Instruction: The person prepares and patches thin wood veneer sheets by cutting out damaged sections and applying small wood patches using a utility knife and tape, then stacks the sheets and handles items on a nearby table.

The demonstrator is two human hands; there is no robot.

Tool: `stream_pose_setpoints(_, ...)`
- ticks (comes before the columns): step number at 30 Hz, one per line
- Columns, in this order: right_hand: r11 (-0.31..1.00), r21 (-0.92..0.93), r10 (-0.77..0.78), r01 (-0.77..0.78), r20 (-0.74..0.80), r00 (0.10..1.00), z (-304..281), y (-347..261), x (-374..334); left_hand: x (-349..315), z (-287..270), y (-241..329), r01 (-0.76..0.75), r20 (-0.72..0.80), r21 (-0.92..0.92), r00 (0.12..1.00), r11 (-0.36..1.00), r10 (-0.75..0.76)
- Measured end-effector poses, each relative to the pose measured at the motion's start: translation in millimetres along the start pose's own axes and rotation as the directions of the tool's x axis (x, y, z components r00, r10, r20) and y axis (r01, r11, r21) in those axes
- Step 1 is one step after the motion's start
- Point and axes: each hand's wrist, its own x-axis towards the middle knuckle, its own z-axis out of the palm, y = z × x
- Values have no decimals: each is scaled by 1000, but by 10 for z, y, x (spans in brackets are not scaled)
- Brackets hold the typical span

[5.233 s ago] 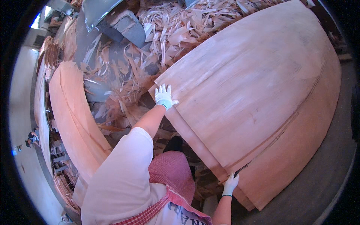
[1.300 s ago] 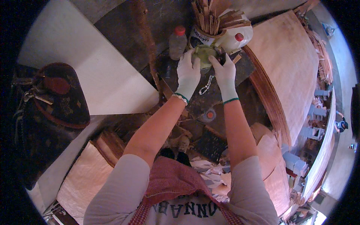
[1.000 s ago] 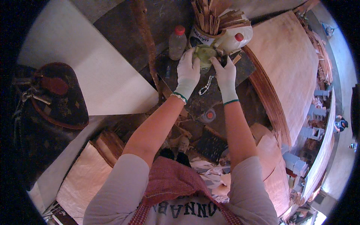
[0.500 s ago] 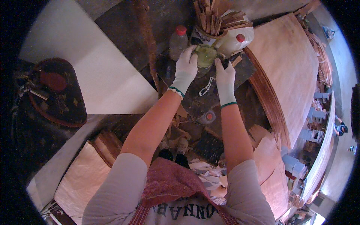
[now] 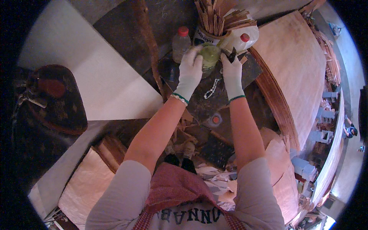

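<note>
My left hand point(image 5: 190, 66), in a white glove, is closed round the side of a greenish see-through tub point(image 5: 210, 56). My right hand point(image 5: 231, 69), gloved too, is at the tub's right side, its fingers closed on a small dark pointed object point(image 5: 232, 55) whose kind I cannot make out. Below the tub, a string of pale beads point(image 5: 211, 89) lies on a dark board point(image 5: 199, 103). A clear bottle with a red cap point(image 5: 181, 46) stands just left of my left hand. Behind the tub is a bucket point(image 5: 207, 38) full of wood strips point(image 5: 211, 17).
A white jug with a red cap point(image 5: 242, 38) stands behind my right hand. Stacked veneer sheets point(image 5: 295, 73) rise at the right, and a pale panel point(image 5: 103, 76) lies left of a wooden post point(image 5: 151, 46). Another bottle point(image 5: 214, 120) stands nearer me. A person point(image 5: 349, 129) is far right.
The dark object at my right hand now points upward beside the tub. My left hand still holds the tub's side. The view has shifted slightly.
</note>
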Motion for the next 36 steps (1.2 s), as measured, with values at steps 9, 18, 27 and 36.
stream_pose_setpoints(9, 994, 55, -96, 98, -30, 995, -20, 216, -30, 102, 14, 24, 187, -24, 22, 982, 982, -186)
stream_pose_setpoints(18, 995, 48, -85, 90, -100, 991, 5, 238, -163, 275, 9, -89, 77, 109, -130, 992, 989, -63)
stream_pose_setpoints(27, 992, 118, -15, 34, -156, 988, 80, 6, -378, 424, 25, -97, -51, 181, -94, 981, 994, 68)
stream_pose_setpoints(36, 999, 27, -19, 24, -145, 989, 175, 75, -536, 460, 68, -219, -7, 74, 15, 997, 1000, 6)
